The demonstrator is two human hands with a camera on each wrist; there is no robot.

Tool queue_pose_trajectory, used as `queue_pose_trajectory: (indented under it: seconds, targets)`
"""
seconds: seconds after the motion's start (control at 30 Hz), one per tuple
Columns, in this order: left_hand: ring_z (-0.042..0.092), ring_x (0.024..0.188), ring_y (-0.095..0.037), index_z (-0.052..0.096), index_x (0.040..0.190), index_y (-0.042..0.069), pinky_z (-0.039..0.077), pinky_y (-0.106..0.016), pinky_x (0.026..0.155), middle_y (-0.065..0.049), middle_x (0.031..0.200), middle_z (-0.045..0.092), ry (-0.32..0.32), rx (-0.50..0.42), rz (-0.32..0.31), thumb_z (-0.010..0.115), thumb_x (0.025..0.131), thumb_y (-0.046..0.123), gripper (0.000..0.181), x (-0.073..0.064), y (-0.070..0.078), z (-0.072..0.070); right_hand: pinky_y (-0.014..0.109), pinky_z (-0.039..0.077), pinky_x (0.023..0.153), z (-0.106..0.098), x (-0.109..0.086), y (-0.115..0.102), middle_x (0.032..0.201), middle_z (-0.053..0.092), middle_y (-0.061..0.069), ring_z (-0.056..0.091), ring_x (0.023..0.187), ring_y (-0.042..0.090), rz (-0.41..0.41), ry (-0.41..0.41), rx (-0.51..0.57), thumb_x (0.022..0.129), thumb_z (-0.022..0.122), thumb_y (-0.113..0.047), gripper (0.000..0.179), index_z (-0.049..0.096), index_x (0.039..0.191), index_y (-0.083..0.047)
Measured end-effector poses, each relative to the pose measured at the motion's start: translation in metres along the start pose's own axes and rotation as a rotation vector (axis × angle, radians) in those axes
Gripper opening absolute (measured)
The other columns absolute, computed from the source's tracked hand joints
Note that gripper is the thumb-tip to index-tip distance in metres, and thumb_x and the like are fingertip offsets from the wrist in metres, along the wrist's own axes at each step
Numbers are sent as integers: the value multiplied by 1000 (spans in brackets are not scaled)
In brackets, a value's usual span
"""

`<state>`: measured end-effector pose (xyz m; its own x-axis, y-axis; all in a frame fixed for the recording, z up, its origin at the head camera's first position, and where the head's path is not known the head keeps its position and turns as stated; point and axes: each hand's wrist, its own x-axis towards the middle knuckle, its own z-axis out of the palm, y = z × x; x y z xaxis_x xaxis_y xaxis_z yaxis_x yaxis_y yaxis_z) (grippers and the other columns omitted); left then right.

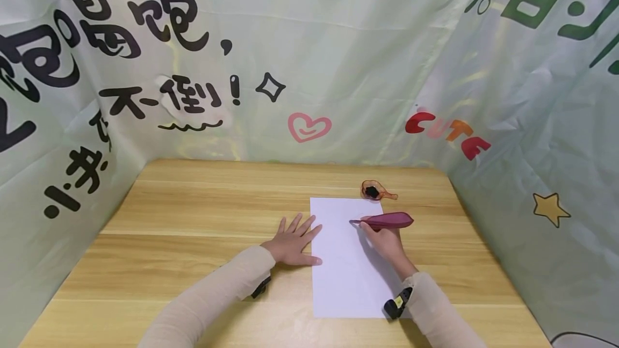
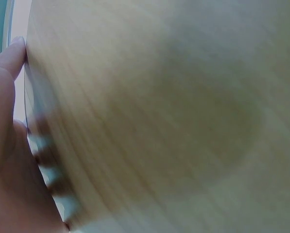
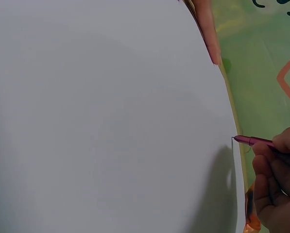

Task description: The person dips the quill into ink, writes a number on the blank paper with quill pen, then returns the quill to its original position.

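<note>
A sheet of white paper lies lengthwise on the wooden table. My right hand pinches a maroon feather-shaped pen, its thin tip pointing left at the upper part of the sheet. Seen from the right wrist, the pen's slim purple-pink barrel sits between thumb and fingertips, with the tip right at the paper's surface. My left hand rests flat with fingers spread, thumb and fingertips on the sheet's left edge. In the left wrist view that hand shows at the left side.
Just beyond the sheet's top right corner stands a small amber, see-through dish with a handle, holding something black. The wooden tabletop extends on both sides. Printed pale cloth hangs behind and beside the table. Each wrist carries a small black camera.
</note>
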<state>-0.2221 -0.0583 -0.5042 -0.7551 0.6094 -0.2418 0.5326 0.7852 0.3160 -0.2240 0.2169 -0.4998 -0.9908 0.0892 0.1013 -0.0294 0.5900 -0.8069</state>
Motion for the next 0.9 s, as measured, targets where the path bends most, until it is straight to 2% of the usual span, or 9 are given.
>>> queue_pose_trajectory:
  seconds: [0.2,0.43,0.73,0.9]
  targets:
    - [-13,146,-32,8,156,27,-9,-64,110,0,162,-6,6,0,0,43,85,75,92,1,-1,2,24,50,62,2,-4,-3,88,70,11,58,69,14,9,-45,-20,88,69,-19,23,72,104,-3]
    - [-13,146,-33,8,156,26,-9,-64,110,-1,162,-6,6,-7,7,43,85,75,93,2,-2,2,22,51,68,4,-9,-7,93,72,10,59,76,12,-41,-114,14,87,71,-14,17,73,102,-5]
    - [-13,146,-33,8,156,25,-11,-64,109,-3,162,-6,10,-17,15,42,86,74,92,1,-2,3,22,48,65,3,-16,-9,91,72,8,57,72,9,-59,-200,29,87,70,-14,17,73,101,-5]
    - [-10,146,-35,12,156,23,-7,-65,109,-5,162,-2,18,-19,19,45,86,72,92,-1,1,-1,22,48,65,2,-18,-7,88,71,6,56,71,8,-77,-238,23,87,71,-14,18,73,102,-4]
